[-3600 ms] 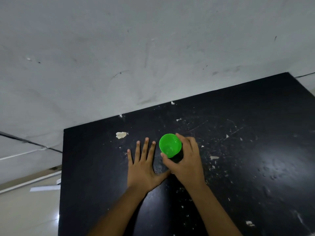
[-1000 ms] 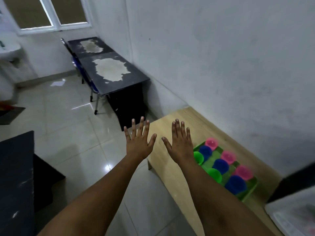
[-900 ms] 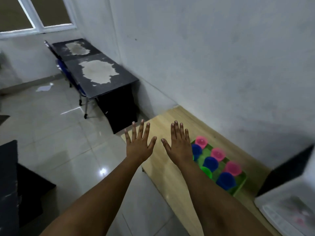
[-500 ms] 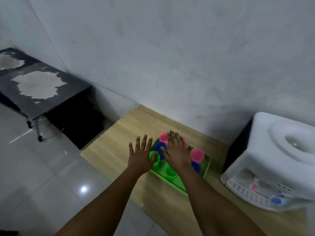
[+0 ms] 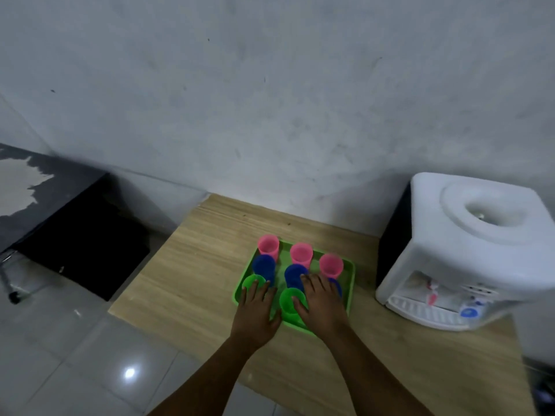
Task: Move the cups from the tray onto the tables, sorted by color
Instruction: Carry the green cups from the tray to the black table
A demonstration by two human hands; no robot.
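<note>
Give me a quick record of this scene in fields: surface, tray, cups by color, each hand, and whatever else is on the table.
surface: wooden table against a wall
tray: green tray on the table
pink cups: three, far row
blue cups: three, middle row, the right one mostly hidden
green cups: two, near row
left hand: fingers straight, over the near-left green cup
right hand: fingers straight, over the tray's near right
other: white water dispenser right of the tray

Bare wooden table [image 5: 192,274] left of tray [image 5: 350,283], water dispenser [image 5: 468,250] blocking right, wall [image 5: 270,115] behind
</note>
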